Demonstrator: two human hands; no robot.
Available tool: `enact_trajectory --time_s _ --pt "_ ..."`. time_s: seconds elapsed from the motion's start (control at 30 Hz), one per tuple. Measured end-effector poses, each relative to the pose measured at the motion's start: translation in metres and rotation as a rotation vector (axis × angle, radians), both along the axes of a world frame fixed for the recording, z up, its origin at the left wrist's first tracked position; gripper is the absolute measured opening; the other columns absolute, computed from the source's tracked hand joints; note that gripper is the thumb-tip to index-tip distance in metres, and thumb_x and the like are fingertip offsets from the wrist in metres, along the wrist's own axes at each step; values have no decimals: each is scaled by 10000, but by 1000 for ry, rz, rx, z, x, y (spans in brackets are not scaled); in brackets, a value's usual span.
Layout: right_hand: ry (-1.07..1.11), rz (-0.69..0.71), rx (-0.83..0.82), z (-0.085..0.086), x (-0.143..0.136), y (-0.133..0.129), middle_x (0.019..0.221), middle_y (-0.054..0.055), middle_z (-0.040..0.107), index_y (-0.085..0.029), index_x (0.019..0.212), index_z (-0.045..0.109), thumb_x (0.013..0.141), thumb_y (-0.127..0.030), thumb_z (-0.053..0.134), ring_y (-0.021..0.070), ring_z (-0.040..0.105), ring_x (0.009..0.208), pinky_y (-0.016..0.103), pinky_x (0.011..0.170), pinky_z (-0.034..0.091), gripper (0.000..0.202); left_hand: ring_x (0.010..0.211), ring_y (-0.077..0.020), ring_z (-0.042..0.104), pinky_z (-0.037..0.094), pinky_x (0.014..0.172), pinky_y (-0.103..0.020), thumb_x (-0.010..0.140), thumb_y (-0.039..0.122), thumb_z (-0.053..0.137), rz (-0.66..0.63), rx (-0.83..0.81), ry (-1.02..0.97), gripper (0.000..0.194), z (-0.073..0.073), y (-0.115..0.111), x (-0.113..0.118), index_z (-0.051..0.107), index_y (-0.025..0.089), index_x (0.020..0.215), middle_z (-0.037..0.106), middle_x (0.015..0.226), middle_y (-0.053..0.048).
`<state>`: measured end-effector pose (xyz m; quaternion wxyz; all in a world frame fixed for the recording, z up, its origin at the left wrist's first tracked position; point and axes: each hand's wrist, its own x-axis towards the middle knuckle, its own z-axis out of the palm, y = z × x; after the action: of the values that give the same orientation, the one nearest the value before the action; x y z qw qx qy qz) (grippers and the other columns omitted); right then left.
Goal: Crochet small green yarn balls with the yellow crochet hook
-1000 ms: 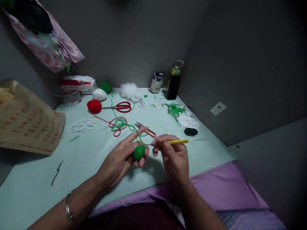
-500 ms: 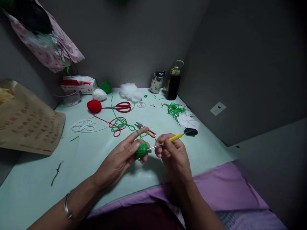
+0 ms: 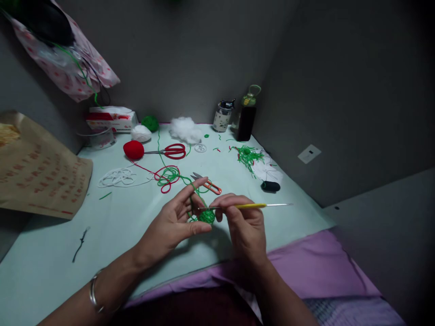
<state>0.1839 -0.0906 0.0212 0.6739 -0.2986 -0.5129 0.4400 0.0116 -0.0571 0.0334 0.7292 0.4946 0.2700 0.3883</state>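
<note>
A yellow-handled crochet hook (image 3: 250,206) lies level in the pinched fingers of my right hand (image 3: 245,224), its thin metal tip pointing left over a small round green crochet piece (image 3: 206,217). My left hand (image 3: 173,217) cradles that piece, its thumb along the lower edge and its index finger stretched out upward. Green yarn runs over the left fingers to a loose green tangle (image 3: 169,175) on the table. Just beyond the hands lie orange thread snips (image 3: 213,186), partly behind the left index fingertip.
Red-handled scissors (image 3: 175,151) lie beside a red yarn ball (image 3: 133,150). White stuffing (image 3: 186,130), a cup (image 3: 222,118) and a bottle (image 3: 247,120) stand at the back. Green yarn scraps (image 3: 249,156) and a dark yarn roll (image 3: 271,186) are at right, a paper bag (image 3: 50,172) at left.
The hook has swung from tilted to level, its tip shifting left across the top of the piece. The left thumb has lowered and straightened, and the green piece has moved slightly right.
</note>
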Motion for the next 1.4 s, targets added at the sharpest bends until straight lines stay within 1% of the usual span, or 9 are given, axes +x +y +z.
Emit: enact_trajectory --time_s 0.13,0.3,0.83,0.97,1.07,1.13,1.2,1.27,1.4 --pt "88 69 -86 -2 3 1 945 12 767 -257 991 761 1006 -290 622 107 652 738 245 682 528 144 1010 -188 557 399 1012 -358 725 194 886 51 33 53 927 2 -1 -1 468 339 1539 569 969 8" --pt "86 90 -76 2 5 -1 946 8 771 -249 1001 727 1026 -300 588 106 680 742 248 708 555 150 984 -181 537 389 1010 -362 749 220 871 65 64 88 868 5 0 -2 494 337 1522 543 958 11" --pt "-139 -15 81 4 8 -5 980 27 753 -260 1034 722 1028 -234 567 150 675 801 328 739 562 157 957 -175 564 429 925 -334 800 212 827 -8 70 95 774 4 1 -4 523 357 1497 593 953 8" --pt "-283 -142 232 2 4 -7 1004 43 751 -260 1081 725 1032 -197 543 176 693 896 348 766 581 199 919 -150 566 443 857 -290 810 231 832 15 17 48 745 1 1 -3 540 370 1481 595 947 17" --pt "-615 -341 446 1 3 -12 1056 76 726 -231 1159 722 1001 -119 567 186 688 961 346 782 592 248 905 -134 564 439 856 -269 814 224 833 48 -23 -3 697 -1 0 0 580 359 1449 590 931 24" --pt "-864 -509 597 -2 3 -16 1064 86 709 -209 1184 723 946 -66 635 186 680 984 327 800 602 292 926 -141 567 435 872 -272 829 234 820 24 -71 -49 652 0 -2 2 600 341 1434 603 957 13" --pt "-988 -620 681 -5 1 -18 1055 74 705 -222 1210 723 916 -55 674 187 680 997 317 818 612 341 928 -153 566 431 866 -281 833 270 815 -36 -152 -92 630 1 -4 3 612 310 1428 620 992 -5" --pt "-888 -628 636 -8 -1 -19 1058 55 714 -289 1246 715 946 -106 654 191 696 968 330 784 622 357 904 -162 556 421 851 -291 827 300 815 -94 -241 -124 649 4 -5 3 604 272 1439 635 1005 -25" --pt "-505 -419 364 -5 -1 -17 1047 36 749 -389 1241 718 990 -149 589 208 710 907 377 732 604 370 866 -172 534 404 848 -313 849 283 772 -108 -322 -187 639 9 -2 0 587 210 1456 646 972 -48"
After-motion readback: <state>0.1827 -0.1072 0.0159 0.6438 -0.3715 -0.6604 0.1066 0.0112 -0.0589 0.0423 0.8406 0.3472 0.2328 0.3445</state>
